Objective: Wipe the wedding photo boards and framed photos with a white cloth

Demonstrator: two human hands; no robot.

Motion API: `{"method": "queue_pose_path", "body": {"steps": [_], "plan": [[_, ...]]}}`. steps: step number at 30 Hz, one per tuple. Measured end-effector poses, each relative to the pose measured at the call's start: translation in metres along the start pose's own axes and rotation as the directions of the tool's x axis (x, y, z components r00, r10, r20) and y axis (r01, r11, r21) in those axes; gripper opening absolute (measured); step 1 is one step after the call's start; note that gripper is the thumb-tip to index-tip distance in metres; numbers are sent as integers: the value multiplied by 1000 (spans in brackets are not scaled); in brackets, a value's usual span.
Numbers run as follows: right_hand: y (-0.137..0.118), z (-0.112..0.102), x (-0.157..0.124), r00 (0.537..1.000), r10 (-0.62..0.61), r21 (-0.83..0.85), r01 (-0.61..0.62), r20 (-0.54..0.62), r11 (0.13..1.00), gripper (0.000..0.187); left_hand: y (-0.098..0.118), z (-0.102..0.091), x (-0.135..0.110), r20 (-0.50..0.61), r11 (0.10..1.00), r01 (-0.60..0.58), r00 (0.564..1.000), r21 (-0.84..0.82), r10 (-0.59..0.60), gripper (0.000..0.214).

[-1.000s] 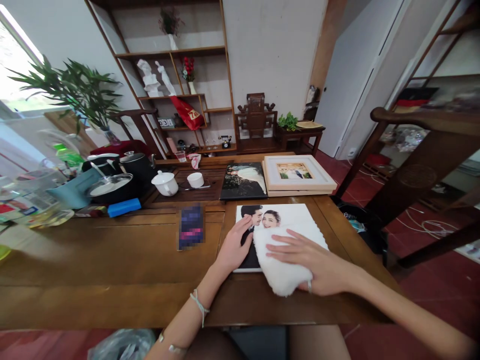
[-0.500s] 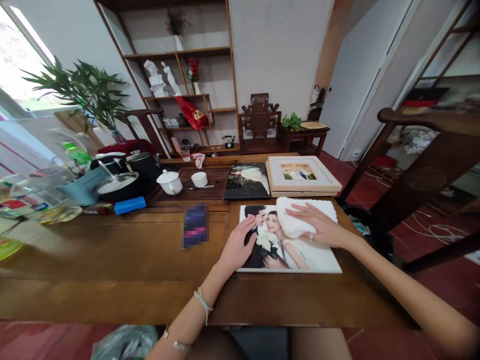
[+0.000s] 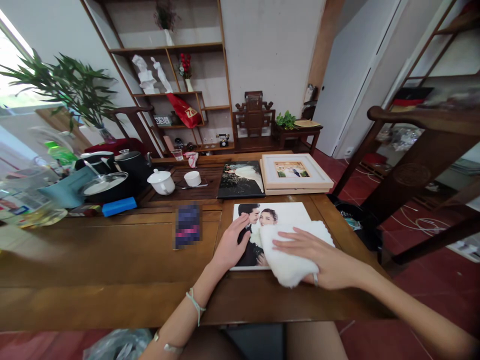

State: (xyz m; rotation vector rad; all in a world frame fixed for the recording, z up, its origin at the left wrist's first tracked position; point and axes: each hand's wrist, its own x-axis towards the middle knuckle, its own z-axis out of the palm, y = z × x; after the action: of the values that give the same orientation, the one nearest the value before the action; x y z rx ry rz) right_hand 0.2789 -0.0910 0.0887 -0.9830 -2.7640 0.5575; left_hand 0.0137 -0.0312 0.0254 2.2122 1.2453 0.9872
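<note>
A wedding photo panel (image 3: 287,212) of a couple lies flat on the wooden table. My left hand (image 3: 232,242) rests on its left edge, fingers stretched out and holding nothing. Under my right hand (image 3: 315,255) is a folded, fluffy white cloth (image 3: 277,250), gripped with the fingers laid over its top. The cloth covers the lower right part of the picture and hangs past its near edge.
Behind the panel lie a dark photo panel (image 3: 242,185) and a pale framed picture (image 3: 296,185). A white lidded bowl (image 3: 161,182), white cup (image 3: 192,178), blue block (image 3: 119,206) and blurred dark item (image 3: 187,227) are leftward. A wooden chair (image 3: 416,160) stands right.
My right hand has drawn the white cloth down toward me and slightly left, from the panel's upper right to its lower edge. My left hand stays on the panel.
</note>
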Motion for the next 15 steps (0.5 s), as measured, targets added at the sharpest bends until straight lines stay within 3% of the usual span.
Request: {"method": "queue_pose_path", "body": {"steps": [6, 9, 12, 15], "plan": [[74, -19, 45, 970, 174, 9, -176, -169, 984, 59, 2, -3, 0, 12, 1000, 11, 1000, -7, -11, 38], [95, -23, 50, 942, 258, 19, -260, -216, 965, 58, 2, -3, 0, 8, 1000, 19, 1000, -8, -19, 38], [87, -18, 43, 951, 230, -46, -244, -204, 969, 59, 1, -2, 0, 9, 1000, 16, 1000, -2, -16, 39], [56, -7, 26, 977, 155, -117, -173, -149, 978, 64, -1, -1, 0, 16, 1000, 6, 1000, 5, -6, 40]]}}
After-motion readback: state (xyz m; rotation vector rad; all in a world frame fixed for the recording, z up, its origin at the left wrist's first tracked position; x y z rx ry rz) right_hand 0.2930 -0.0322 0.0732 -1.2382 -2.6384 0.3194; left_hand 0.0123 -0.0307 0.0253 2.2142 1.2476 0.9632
